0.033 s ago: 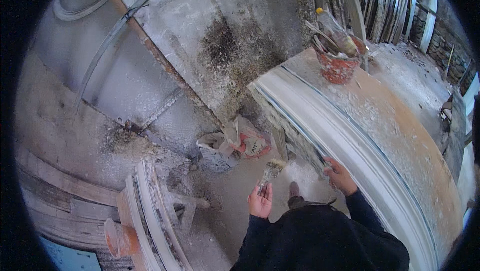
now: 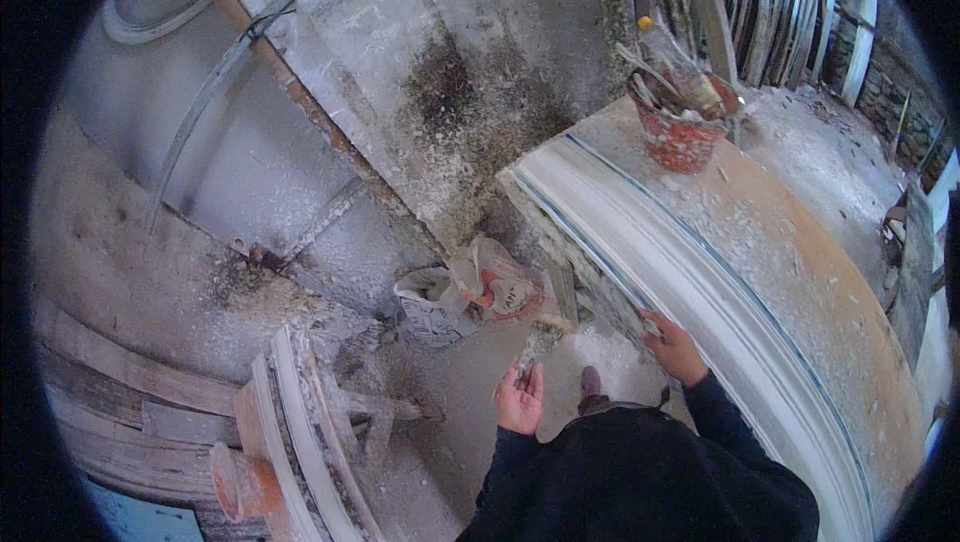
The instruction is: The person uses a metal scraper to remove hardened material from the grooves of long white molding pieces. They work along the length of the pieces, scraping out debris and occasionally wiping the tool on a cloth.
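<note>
The left hand [image 2: 519,404], palm up, pinches a brush [image 2: 548,330] that points forward beyond its fingers. The right hand [image 2: 678,352] curls at a white moulding's [image 2: 722,312] left edge; whether it pinches anything, I cannot tell.

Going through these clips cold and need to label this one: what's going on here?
A person's left hand, palm up, holds what looks like a brush above the floor. The right hand is at the near edge of a long, curved white moulding; whether it grips anything is unclear. A red bucket with a bottle in it stands on the tan board beside the moulding. Bags sit on the floor ahead.
</note>
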Tool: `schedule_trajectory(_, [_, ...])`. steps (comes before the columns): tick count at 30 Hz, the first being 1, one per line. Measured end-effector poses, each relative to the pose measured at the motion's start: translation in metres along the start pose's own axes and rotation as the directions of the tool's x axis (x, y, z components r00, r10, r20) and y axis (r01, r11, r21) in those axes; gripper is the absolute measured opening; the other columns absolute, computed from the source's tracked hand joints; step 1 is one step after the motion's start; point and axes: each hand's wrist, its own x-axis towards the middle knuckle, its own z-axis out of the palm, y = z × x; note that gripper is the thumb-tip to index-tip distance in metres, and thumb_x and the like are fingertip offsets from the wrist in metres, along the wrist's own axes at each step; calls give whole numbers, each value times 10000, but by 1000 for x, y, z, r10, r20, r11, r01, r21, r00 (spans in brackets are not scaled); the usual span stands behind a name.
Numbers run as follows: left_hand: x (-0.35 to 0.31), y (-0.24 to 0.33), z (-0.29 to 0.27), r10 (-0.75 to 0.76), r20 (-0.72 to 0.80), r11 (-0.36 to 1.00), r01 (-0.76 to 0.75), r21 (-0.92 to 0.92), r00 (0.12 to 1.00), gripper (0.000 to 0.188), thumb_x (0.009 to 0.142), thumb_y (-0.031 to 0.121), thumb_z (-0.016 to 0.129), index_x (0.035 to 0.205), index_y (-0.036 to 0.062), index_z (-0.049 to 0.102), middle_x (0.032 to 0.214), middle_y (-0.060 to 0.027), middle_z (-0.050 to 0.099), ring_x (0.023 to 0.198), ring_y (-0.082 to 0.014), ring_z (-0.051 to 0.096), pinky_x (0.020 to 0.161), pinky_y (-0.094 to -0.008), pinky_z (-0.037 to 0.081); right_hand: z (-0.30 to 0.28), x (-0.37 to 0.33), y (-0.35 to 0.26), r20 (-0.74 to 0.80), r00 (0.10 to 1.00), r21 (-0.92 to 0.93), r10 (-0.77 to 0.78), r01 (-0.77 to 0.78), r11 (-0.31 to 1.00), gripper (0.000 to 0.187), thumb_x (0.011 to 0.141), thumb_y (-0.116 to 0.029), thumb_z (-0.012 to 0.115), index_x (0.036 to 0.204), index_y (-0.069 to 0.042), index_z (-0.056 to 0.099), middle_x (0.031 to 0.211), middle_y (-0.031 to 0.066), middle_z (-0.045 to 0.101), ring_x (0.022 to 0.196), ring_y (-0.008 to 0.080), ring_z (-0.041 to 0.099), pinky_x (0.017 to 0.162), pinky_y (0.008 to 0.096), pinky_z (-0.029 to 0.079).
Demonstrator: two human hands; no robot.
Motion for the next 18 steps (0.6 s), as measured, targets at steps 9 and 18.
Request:
schedule_trajectory(9, [122,69,84,314,106,828,-327,455,943,379,872,184,528,1189,-10,455,1116,-115,529,1016,-212,540,835,-293,433,42,182,-46,-155,987,-502,-50,-35,864,318,849,-236,466,1141,-111,437,736,238,590,682,403,576,600,498,443])
schedule_trajectory(18, [250,99,105,251,241,685,-348,641,938,335,852,152,544,1148,9,476,1105,-120,535,921,-228,585,748,-273,466,83,209,-52,-288,950,-410,118,-234,882,313,847,-205,472,1139,-101,427,787,230,588,734,413,565,618,498,428])
